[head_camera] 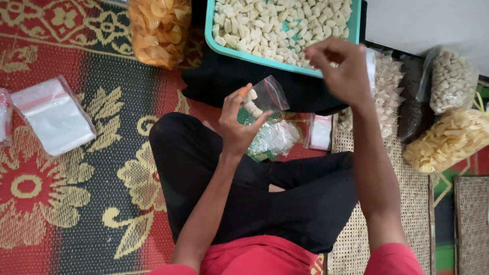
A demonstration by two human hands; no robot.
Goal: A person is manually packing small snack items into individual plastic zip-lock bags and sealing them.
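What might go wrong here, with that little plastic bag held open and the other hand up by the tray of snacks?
1. The small clear zip bag, pinched in the left hand, looks tilted; pale snack pieces could slip out onto the lap.
2. The right hand hovers at the teal plastic tray's edge; pieces dropped between tray and bag may land on the black cloth.

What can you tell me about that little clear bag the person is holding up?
The small clear plastic zip bag has a red strip along its mouth. It is held tilted in the fingers of the left hand, above the lap, just below the teal tray. A few pale chunky snack pieces sit inside it; the bag looks mostly empty.
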